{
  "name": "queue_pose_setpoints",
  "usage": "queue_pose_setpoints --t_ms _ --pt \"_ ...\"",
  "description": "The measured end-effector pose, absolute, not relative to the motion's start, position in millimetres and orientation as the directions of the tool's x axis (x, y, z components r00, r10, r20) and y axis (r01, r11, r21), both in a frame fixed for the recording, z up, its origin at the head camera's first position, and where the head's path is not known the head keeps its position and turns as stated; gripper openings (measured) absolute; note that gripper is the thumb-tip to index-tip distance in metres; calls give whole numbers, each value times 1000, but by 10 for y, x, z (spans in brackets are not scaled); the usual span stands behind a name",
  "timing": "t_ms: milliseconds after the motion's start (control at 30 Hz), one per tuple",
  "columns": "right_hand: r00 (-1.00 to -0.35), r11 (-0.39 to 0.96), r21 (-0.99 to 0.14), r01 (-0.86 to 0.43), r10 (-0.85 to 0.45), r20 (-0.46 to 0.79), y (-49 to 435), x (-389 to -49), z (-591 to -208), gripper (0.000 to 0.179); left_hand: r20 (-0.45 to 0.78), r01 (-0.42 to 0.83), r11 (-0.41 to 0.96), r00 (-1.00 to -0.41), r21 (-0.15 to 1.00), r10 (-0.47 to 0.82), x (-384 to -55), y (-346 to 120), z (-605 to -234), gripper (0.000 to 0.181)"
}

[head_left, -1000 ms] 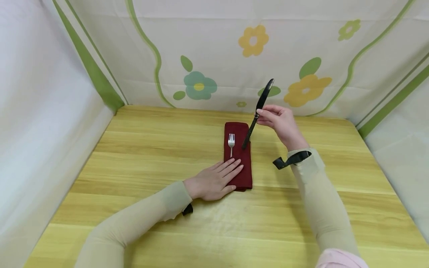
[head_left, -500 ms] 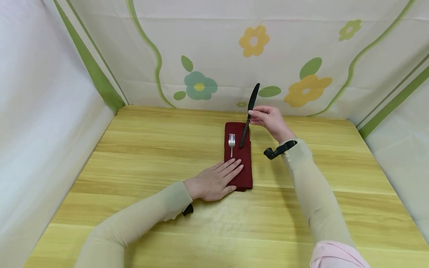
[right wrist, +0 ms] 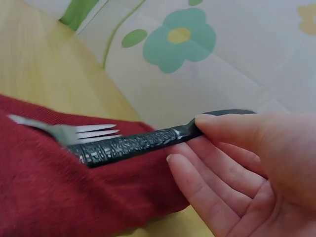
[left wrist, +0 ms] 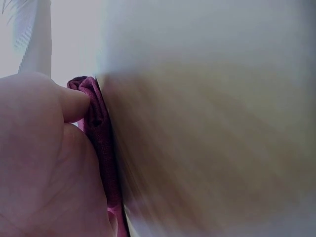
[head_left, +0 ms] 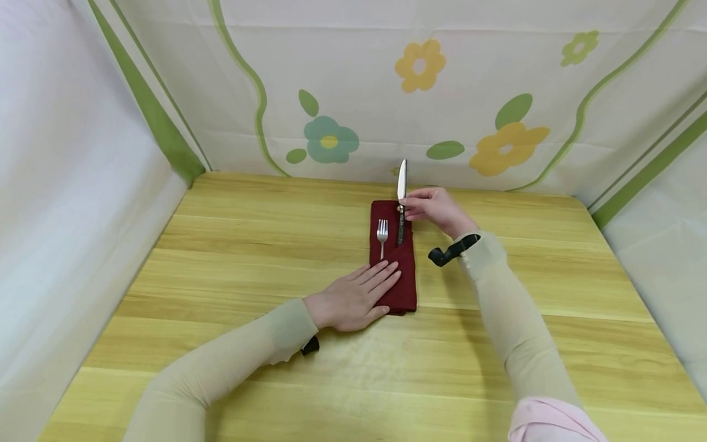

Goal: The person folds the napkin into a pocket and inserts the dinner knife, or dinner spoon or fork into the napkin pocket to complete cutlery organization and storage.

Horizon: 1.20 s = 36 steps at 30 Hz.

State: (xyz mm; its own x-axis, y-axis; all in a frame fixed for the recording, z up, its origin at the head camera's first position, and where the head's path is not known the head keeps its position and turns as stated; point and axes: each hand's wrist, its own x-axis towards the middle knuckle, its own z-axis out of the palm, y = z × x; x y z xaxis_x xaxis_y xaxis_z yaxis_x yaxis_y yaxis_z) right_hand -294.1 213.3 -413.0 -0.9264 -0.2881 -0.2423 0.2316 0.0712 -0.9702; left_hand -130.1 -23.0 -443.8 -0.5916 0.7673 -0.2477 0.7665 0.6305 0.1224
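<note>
A folded dark red napkin (head_left: 406, 288) lies lengthwise on the wooden table, and my left hand (head_left: 349, 301) rests flat on its lower part with straight fingers. A silver fork (head_left: 382, 231) pokes out of the napkin's fold, tines away from me, its lower handle hidden. Over the napkin's far end, my right hand (head_left: 439, 210) pinches a table knife (head_left: 402, 181) between thumb and fingers, blade pointing away. In the right wrist view the knife's dark patterned handle (right wrist: 128, 147) has its end right at the napkin's fold, beside the fork.
The wooden table (head_left: 248, 233) reaches a white fabric backdrop (head_left: 370, 73) with printed flowers behind the napkin. White fabric also hangs at the left and right sides. A black strap (head_left: 453, 250) sits on the right wrist.
My right hand has moved left and downward with the knife, which has turned from tilted to nearly in line with the fork. The left hand, napkin and fork have stayed put.
</note>
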Motion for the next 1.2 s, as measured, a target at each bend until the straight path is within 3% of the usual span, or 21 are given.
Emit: queue_pose_setpoints --t_ms 433,833,1200 --pt "-883 141 -946 292 -341 -323 2111 -2783 -4394 32 -238 763 634 -597 129 766 -1307 -228 -4467 69" --pt "-938 99 -951 294 -161 -307 2011 -2827 -4478 39 -255 757 638 -595 141 762 -1288 -199 -4354 69" --pt "-933 134 -943 305 -157 -324 1996 -2893 -4453 41 -248 759 635 -594 143 765 -1287 -201 -4403 69"
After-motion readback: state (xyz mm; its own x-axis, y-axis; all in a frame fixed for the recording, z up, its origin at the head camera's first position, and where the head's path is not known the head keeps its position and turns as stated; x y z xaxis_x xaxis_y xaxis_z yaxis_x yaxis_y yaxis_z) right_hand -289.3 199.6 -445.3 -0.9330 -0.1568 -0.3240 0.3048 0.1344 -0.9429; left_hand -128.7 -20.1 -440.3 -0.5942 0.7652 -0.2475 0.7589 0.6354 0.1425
